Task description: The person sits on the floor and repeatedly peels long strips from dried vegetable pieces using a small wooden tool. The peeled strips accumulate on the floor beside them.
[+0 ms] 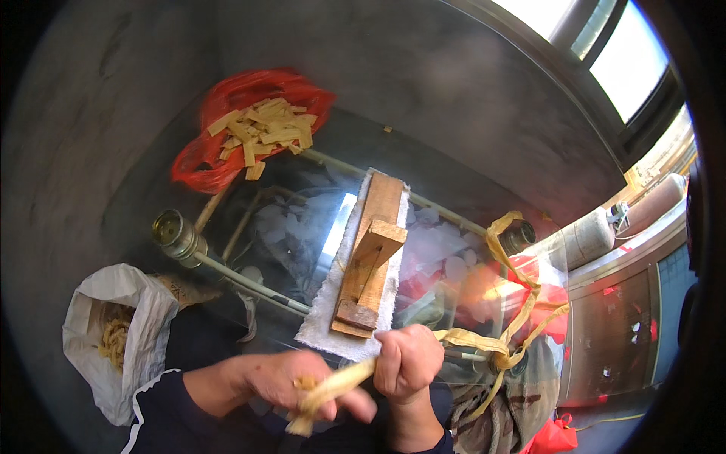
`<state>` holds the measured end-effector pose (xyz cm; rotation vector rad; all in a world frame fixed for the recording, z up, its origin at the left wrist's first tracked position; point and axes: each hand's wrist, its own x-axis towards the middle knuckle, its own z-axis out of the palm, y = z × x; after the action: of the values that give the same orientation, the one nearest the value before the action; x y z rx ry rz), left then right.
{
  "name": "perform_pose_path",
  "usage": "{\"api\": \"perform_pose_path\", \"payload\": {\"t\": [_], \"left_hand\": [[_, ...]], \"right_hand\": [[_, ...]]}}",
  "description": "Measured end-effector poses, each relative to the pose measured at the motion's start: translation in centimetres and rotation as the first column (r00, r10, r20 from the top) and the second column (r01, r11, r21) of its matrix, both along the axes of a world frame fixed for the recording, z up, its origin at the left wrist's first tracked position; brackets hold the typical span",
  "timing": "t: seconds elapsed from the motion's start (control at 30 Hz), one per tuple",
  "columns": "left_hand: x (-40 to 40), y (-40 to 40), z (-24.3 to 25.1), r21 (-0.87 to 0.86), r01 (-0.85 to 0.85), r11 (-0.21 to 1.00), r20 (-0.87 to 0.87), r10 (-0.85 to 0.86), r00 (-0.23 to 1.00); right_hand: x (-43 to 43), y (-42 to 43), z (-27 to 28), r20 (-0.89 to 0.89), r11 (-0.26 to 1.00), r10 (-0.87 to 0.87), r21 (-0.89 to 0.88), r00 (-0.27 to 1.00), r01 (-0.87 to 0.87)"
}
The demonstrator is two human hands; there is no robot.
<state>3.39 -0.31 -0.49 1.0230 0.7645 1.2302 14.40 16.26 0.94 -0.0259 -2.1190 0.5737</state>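
Observation:
My right hand (409, 361) is closed around a long pale yellow fibrous strip (340, 386), just below the near end of a white towel (320, 326). One end of the strip passes across my left hand (295, 377), whose fingers are blurred and partly hidden behind it; its grip is unclear. From the right side of my right hand, more of the yellow strip (471, 339) runs to a knotted bundle at the table's right corner. A wooden board with an upright block and a slanting blade-like piece (371, 272) lies on the towel.
The glass table (283, 227) has metal corner fittings (180, 235). Short yellow pieces (269, 127) fill a red plastic bag (207, 164) at the far left. A white woven sack (122, 340) with curled strips stands at left. Brown cloth (524, 408) and gas cylinders (587, 235) are at right.

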Motion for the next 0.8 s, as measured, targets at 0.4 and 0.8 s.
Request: {"api": "perform_pose_path", "payload": {"t": [0.4,0.8], "left_hand": [[-2.7,1.5,0.3,0.78,-0.11,0.617,-0.6,0.786,0.151],[-1.1,1.4,0.9,0.751,-0.445,0.489,-0.517,0.853,0.064]], "right_hand": [[0.2,-1.1,-1.4,0.006,-0.171,0.81,-0.954,0.586,0.247],[-0.1,-3.5,-1.4,0.056,0.499,0.294,-0.861,0.954,-0.103]]}}
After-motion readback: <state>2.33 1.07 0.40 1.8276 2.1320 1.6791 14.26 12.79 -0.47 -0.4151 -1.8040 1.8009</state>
